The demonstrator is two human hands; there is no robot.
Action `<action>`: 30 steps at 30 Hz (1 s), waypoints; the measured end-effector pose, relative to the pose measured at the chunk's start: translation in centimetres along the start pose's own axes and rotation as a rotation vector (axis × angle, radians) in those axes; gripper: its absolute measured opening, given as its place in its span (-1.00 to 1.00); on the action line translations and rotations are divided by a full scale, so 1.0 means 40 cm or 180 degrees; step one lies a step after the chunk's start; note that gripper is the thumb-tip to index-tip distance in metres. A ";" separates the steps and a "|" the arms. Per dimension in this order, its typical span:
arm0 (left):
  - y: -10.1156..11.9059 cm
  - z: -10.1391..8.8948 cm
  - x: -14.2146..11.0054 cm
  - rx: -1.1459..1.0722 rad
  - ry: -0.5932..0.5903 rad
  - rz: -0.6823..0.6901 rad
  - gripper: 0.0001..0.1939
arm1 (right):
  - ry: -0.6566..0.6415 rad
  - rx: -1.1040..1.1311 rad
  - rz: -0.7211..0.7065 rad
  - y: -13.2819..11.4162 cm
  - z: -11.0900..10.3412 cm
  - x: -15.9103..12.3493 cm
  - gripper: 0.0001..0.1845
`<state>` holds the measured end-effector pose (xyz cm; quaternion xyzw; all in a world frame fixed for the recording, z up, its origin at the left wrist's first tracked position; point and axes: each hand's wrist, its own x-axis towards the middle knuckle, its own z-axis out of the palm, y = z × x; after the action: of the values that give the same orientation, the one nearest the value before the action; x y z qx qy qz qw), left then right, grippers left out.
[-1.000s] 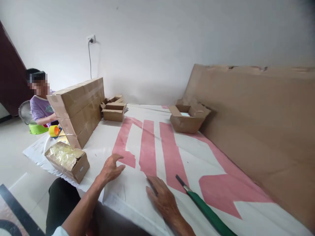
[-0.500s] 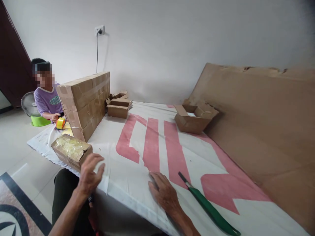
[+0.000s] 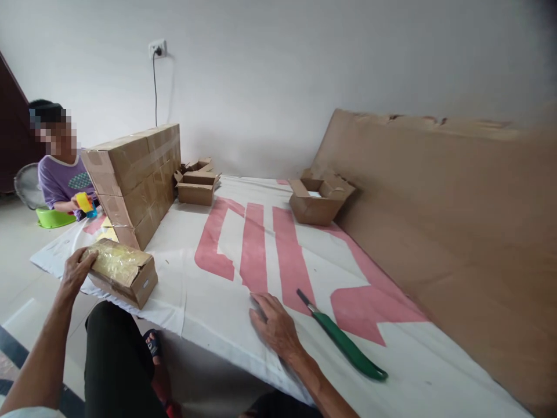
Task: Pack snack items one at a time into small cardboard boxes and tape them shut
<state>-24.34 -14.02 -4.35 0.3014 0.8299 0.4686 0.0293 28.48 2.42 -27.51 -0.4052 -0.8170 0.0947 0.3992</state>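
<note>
A closed cardboard box (image 3: 123,270) with clear tape over its top lies at the table's near left edge. My left hand (image 3: 75,271) grips its far left end, fingers over the top edge. My right hand (image 3: 278,326) rests on the white cloth with its fingers stretched out, open and holding nothing. To the right of that hand lies a knife (image 3: 343,339) with a green handle, its dark blade pointing away from me.
Stacked taped boxes (image 3: 145,183) form a wall at the left. Open boxes stand at the back (image 3: 196,190) and right (image 3: 319,203). A large cardboard sheet (image 3: 448,220) leans on the wall. Across the table, a person (image 3: 65,174) holds a yellow tape dispenser (image 3: 86,204).
My left hand has moved left, from the box's near end to its far end, and now grips it. My right hand stays on the cloth. The other person has raised the tape dispenser.
</note>
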 end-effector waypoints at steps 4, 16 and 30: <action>0.008 0.047 -0.066 -0.0148 0.0062 0.0091 -0.37 | -0.0055 0.0115 0.0054 0.001 -0.007 0.010 -0.65; 0.168 0.250 -0.419 -0.0712 -0.1223 0.0445 -0.39 | -0.0204 0.1841 0.1175 -0.142 -0.075 0.025 -0.50; 0.149 0.237 -0.592 -0.1177 -0.2016 0.0669 -0.45 | 0.0245 0.2278 0.1713 -0.145 -0.150 -0.086 -0.47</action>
<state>0.94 -17.03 -10.46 0.5044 0.6457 0.4945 0.2900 30.68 -4.92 -22.74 -0.4429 -0.5829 0.4567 0.5055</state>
